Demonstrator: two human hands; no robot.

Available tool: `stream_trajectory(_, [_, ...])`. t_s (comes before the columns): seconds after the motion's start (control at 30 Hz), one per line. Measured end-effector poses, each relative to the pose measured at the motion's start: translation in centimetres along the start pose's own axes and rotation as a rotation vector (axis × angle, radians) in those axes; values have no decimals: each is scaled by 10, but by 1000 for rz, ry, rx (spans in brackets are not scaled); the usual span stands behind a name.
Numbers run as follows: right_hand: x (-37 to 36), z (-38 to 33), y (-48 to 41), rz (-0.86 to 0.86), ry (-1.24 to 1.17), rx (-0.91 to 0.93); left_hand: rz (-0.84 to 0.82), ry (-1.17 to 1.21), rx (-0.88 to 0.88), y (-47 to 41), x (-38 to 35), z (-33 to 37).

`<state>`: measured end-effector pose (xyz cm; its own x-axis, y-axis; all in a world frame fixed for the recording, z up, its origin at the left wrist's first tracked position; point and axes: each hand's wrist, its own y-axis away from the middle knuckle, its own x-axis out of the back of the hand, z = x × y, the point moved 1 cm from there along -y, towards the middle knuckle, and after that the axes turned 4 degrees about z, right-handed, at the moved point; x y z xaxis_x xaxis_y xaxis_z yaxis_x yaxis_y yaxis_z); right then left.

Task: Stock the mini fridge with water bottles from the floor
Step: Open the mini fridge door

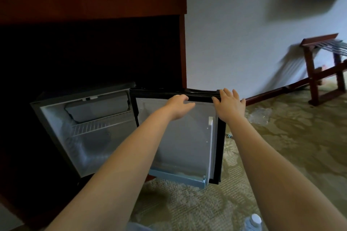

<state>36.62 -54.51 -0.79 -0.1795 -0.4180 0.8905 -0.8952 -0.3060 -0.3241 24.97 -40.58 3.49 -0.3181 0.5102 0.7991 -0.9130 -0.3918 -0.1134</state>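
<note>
Mini fridge door [180, 146]: swung open to the right.
Left hand [178, 106]: my fingers curl over its top edge.
Right hand [228, 107]: flat, fingers spread, resting on the same edge.
Water bottle [253, 221]: on carpet [291, 146], by my right forearm.

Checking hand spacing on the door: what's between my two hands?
Head view: only the bare top edge of the fridge door between left hand and right hand.
</note>
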Motion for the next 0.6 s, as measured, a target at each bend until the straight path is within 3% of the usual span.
stream_trajectory(0.1, [0, -4, 1, 2, 28, 26, 3, -2, 24, 0, 3, -9])
stream_trajectory(0.27, [-9, -46, 37, 180, -55, 232, 88, 11, 72, 12, 17, -36])
stream_trajectory(0.6, [-51, -167, 99, -130, -315, 404, 226, 1, 259, 91, 78, -149])
